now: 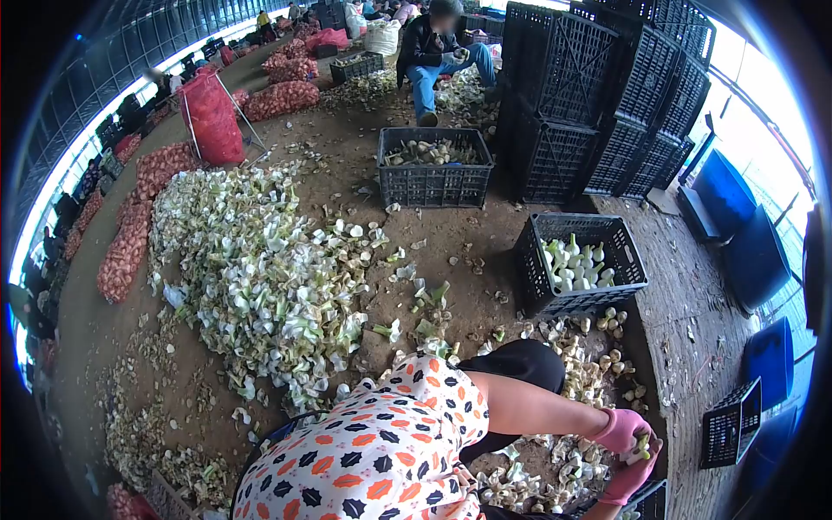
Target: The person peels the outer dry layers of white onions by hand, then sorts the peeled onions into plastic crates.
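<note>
At the lower right, my two pink-gloved hands come together around a small whitish-green garlic bulb point(641, 448). My left hand point(626, 429), at the end of the bare forearm, is closed on the bulb from above in the picture. My right hand point(630, 482) is closed against it from below, its fingers partly hidden. Unpeeled garlic bulbs point(589, 368) and pale husks point(546, 477) lie on the ground beside the hands. A black crate point(572, 303) beyond them holds peeled white bulbs with short green stems. Part of another black crate point(652, 503) shows beneath my right hand.
A large heap of peelings point(260, 269) covers the ground at left. Another black crate point(433, 186) stands ahead, near a seated person point(442, 56) handling a bulb. Tall stacked crates point(563, 104) rise behind. Red net sacks point(126, 251) and blue tubs point(724, 195) line the sides.
</note>
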A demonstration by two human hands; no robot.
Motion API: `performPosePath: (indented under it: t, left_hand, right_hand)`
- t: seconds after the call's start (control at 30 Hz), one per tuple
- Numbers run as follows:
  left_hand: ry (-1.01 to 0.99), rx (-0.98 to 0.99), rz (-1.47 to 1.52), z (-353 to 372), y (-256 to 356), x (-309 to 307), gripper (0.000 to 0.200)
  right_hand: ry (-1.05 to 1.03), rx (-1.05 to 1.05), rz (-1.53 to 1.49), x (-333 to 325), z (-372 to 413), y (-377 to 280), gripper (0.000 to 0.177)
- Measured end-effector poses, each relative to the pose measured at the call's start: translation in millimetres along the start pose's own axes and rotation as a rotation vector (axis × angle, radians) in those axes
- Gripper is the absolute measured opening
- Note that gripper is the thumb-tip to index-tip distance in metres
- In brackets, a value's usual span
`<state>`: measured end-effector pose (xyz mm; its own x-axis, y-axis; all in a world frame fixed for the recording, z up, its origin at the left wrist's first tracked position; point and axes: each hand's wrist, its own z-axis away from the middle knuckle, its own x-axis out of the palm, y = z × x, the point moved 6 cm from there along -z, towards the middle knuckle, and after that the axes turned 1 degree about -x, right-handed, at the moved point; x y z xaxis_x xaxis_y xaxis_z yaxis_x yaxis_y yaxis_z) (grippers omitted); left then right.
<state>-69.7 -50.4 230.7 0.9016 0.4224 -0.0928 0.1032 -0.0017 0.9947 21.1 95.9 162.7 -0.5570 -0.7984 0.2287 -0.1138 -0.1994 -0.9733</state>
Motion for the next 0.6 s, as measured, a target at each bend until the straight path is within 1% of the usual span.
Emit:
performPosePath:
  t: [0.03, 0.07, 0.1, 0.13, 0.17, 0.2, 0.23, 0.27, 0.3, 0.33, 0.37, 0.4, 0.43, 0.47, 0.53, 0.57, 0.6]
  left_hand:
    - [0.048, -0.038, 0.083, -2, -5, -2, 0.027]
    - [0.026, -0.088, 0.130, -7, -9, -7, 0.032]
    - [0.033, -0.085, 0.105, -12, -12, -10, 0.033]
    - [0.049, -0.136, 0.133, -9, -13, -12, 0.030]
    - [0.064, -0.185, 0.161, -5, -11, -14, 0.028]
    - [0.063, -0.185, 0.159, -5, -10, -15, 0.028]
    - [0.046, -0.161, 0.047, -5, -9, -16, 0.024]
    - [0.032, -0.138, -0.064, -6, -8, -17, 0.021]
    - [0.034, -0.139, -0.064, -6, -10, -20, 0.021]
    - [0.094, -0.136, 0.001, -7, -11, -26, 0.018]
    - [0.152, -0.134, 0.066, -6, -11, -32, 0.015]
    - [0.164, -0.122, 0.036, -14, -21, -33, 0.017]
    - [0.164, -0.123, 0.036, -12, -18, -34, 0.017]
    - [0.170, -0.134, -0.048, -9, -16, -37, 0.017]
    - [0.147, -0.157, -0.184, -2, -9, -40, 0.021]
    - [0.149, -0.158, -0.184, 0, -7, -40, 0.021]
    - [0.166, -0.165, -0.239, 1, -6, -42, 0.021]
  right_hand:
    - [-0.035, 0.015, -0.003, 4, 2, -1, 0.054]
    - [-0.034, 0.016, -0.004, 16, 7, -9, 0.054]
    - [-0.106, 0.016, -0.064, 34, 13, -17, 0.054]
    - [-0.178, 0.016, -0.123, 49, 17, -24, 0.053]
    - [-0.178, 0.016, -0.124, 50, 17, -25, 0.053]
    - [-0.272, 0.058, -0.210, 56, 18, -24, 0.052]
    - [-0.364, 0.100, -0.296, 62, 20, -23, 0.051]
    - [-0.364, 0.099, -0.296, 61, 19, -23, 0.051]
    - [-0.527, 0.126, -0.400, 69, 21, -25, 0.051]
    - [-0.689, 0.155, -0.502, 75, 25, -27, 0.050]
    - [-0.689, 0.156, -0.502, 73, 26, -22, 0.050]
    - [-0.488, 0.031, -0.197, 60, 22, -13, 0.051]
    - [-0.280, -0.091, 0.105, 52, 21, -16, 0.052]
    - [-0.279, -0.091, 0.105, 55, 22, -20, 0.052]
    - [-0.613, 0.139, -0.411, 84, 33, -27, 0.054]
    - [-0.614, 0.140, -0.411, 90, 37, -29, 0.054]
    - [-0.498, 0.122, -0.260, 90, 38, -28, 0.055]
